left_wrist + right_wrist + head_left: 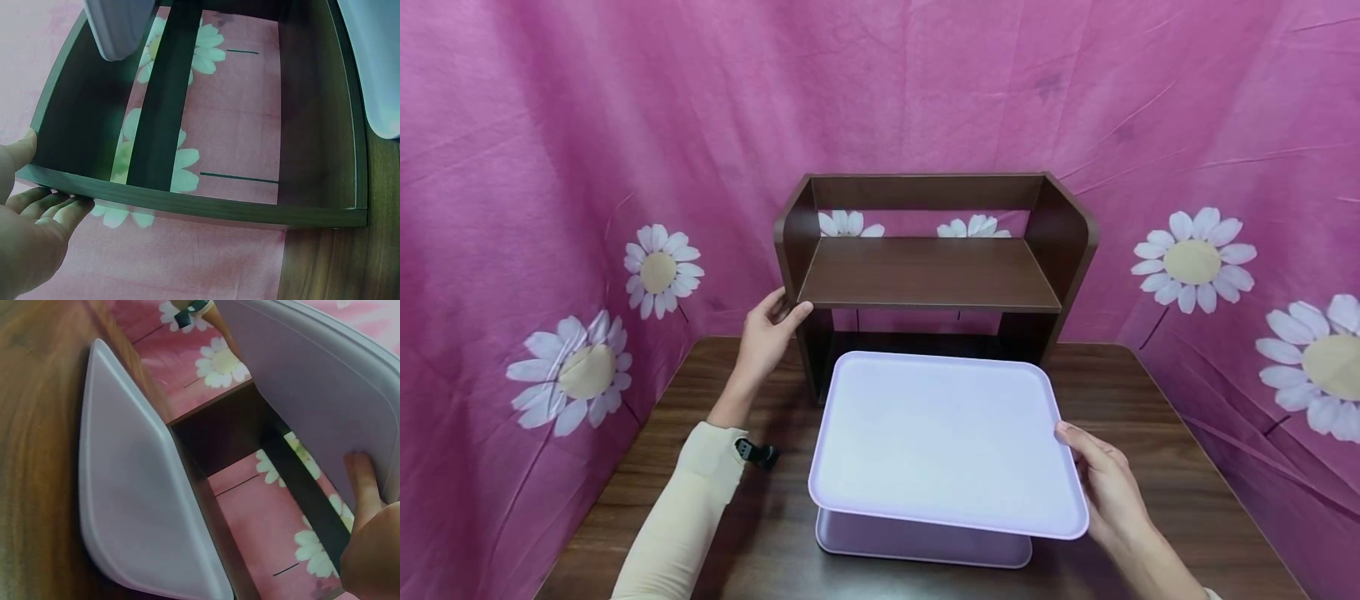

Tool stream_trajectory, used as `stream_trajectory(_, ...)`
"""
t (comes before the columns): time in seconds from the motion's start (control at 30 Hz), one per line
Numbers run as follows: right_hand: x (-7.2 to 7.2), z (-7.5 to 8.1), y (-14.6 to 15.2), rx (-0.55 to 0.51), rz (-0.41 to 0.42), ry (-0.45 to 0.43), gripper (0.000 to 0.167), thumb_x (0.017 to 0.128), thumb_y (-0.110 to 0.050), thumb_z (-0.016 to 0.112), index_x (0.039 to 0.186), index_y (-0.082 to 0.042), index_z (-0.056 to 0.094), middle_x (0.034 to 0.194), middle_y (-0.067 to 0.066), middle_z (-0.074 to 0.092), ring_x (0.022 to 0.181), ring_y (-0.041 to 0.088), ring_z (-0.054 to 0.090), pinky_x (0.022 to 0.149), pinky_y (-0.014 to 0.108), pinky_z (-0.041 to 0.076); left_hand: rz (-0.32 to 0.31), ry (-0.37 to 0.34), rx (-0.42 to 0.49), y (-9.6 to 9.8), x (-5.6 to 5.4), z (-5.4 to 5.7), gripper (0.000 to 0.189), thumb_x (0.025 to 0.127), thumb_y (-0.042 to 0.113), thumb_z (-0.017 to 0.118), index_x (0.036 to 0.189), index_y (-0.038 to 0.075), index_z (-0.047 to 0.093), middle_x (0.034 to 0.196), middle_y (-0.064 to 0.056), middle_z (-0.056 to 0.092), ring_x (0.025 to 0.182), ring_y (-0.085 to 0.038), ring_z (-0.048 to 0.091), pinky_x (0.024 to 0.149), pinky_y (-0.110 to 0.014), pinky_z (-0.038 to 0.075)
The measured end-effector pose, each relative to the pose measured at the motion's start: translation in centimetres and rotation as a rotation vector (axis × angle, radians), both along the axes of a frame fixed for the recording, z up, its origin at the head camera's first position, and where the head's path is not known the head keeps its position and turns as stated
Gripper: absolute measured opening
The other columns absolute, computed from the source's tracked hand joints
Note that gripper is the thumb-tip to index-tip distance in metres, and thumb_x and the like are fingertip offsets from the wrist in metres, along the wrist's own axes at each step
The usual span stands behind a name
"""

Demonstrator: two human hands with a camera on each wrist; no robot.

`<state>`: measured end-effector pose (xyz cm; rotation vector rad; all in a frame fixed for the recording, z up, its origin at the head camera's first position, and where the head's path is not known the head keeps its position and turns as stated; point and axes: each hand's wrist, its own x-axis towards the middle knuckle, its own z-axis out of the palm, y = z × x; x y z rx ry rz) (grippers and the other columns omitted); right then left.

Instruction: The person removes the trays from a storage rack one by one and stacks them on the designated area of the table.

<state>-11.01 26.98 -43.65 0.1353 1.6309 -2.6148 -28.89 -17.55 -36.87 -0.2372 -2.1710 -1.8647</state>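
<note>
A pale lilac tray (947,442) is held up in front of the brown desktop shelf (925,271), gripped at its right edge by my right hand (1108,479). In the right wrist view, fingers lie against the underside of this raised tray (312,381). Below it, a second lilac tray (925,540) lies on the table, mostly hidden in the head view. My left hand (767,333) grips the left side panel of the shelf. The left wrist view shows that thumb on one side of the panel edge (200,209) and the fingers on the other.
The shelf has an upper board and a lower compartment, and stands at the back of a dark wood table (1120,417). A pink curtain (925,83) printed with large white daisies hangs behind and on both sides. A black wrist device (756,452) sits at the left cuff.
</note>
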Motion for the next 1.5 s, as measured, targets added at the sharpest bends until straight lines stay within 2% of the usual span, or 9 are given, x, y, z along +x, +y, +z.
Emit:
stream_trajectory(0.23, 0.0, -1.4, -0.1, 0.014, -0.004, -0.017, 0.041, 0.115, -0.019, 0.048, 0.092, -0.022, 0.081, 0.077, -0.008, 0.078, 0.067, 0.005, 0.074, 0.06, 0.024, 0.062, 0.0, -0.006, -0.005, 0.1, 0.1, 0.1, 0.063, 0.102, 0.026, 0.076, 0.155, 0.003, 0.053, 0.154, -0.02, 0.059, 0.147, -0.026, 0.054, 0.119, -0.039, 0.046)
stream_trajectory(0.47, 0.0, -3.0, -0.5, 0.036, -0.027, -0.045, 0.037, 0.114, -0.017, 0.05, 0.092, -0.023, 0.08, 0.072, -0.01, 0.073, 0.062, 0.003, 0.069, 0.055, 0.021, 0.058, 0.005, -0.018, -0.028, 0.2, 0.0, 0.0, 0.062, 0.101, 0.03, 0.076, 0.155, 0.006, 0.054, 0.154, -0.017, 0.06, 0.146, -0.023, 0.055, 0.105, -0.025, 0.056)
stream_trajectory(0.53, -0.1, -3.4, -0.7, 0.04, -0.047, -0.054, 0.035, 0.113, -0.016, 0.051, 0.093, -0.023, 0.08, 0.07, -0.011, 0.072, 0.06, 0.002, 0.066, 0.053, 0.02, 0.056, 0.003, -0.018, -0.026, 0.2, 0.0, 0.0, 0.063, 0.102, 0.029, 0.076, 0.155, 0.005, 0.054, 0.154, -0.017, 0.06, 0.147, -0.023, 0.054, 0.107, -0.027, 0.055)
stream_trajectory(0.67, -0.1, -4.0, -0.9, 0.048, -0.064, -0.074, 0.034, 0.112, -0.016, 0.054, 0.092, -0.023, 0.08, 0.069, -0.011, 0.07, 0.059, 0.001, 0.064, 0.052, 0.019, 0.055, 0.0, -0.019, -0.015, 0.2, 0.1, 0.1, 0.065, 0.102, 0.029, 0.076, 0.156, 0.004, 0.052, 0.156, -0.018, 0.058, 0.148, -0.025, 0.052, 0.117, -0.039, 0.049)
stream_trajectory(0.77, -0.2, -4.5, -1.0, 0.056, -0.065, -0.091, 0.032, 0.111, -0.015, 0.055, 0.092, -0.023, 0.08, 0.068, -0.012, 0.068, 0.058, 0.0, 0.061, 0.051, 0.018, 0.053, 0.003, -0.019, -0.011, 0.3, 0.1, 0.1, 0.065, 0.101, 0.029, 0.077, 0.156, 0.004, 0.052, 0.156, -0.019, 0.058, 0.149, -0.025, 0.052, 0.119, -0.043, 0.047)
stream_trajectory(0.97, -0.4, -5.6, -1.2, 0.073, -0.081, -0.128, 0.032, 0.109, -0.015, 0.058, 0.088, -0.024, 0.08, 0.064, -0.014, 0.062, 0.053, -0.002, 0.052, 0.046, 0.014, 0.043, 0.007, -0.019, -0.008, 0.3, -0.1, 0.1, 0.064, 0.101, 0.028, 0.077, 0.155, 0.003, 0.053, 0.155, -0.019, 0.058, 0.148, -0.026, 0.052, 0.12, -0.041, 0.046)
stream_trajectory(1.2, -0.5, -6.7, -1.5, 0.125, -0.085, -0.176, 0.029, 0.108, -0.015, 0.06, 0.091, -0.027, 0.081, 0.066, -0.014, 0.063, 0.056, -0.001, 0.051, 0.047, 0.014, 0.041, 0.022, -0.019, -0.022, 0.4, 0.0, 0.1, 0.062, 0.101, 0.03, 0.077, 0.154, 0.005, 0.055, 0.154, -0.017, 0.06, 0.147, -0.024, 0.054, 0.115, -0.041, 0.051)
stream_trajectory(1.5, -0.8, -7.9, -1.9, 0.137, -0.075, -0.205, 0.025, 0.107, -0.015, 0.062, 0.094, -0.026, 0.08, 0.068, -0.014, 0.062, 0.059, -0.001, 0.051, 0.049, 0.014, 0.041, 0.019, -0.021, -0.012, 0.6, 0.2, 0.3, 0.062, 0.101, 0.027, 0.076, 0.155, 0.004, 0.054, 0.156, -0.018, 0.058, 0.148, -0.025, 0.053, 0.119, -0.039, 0.047)
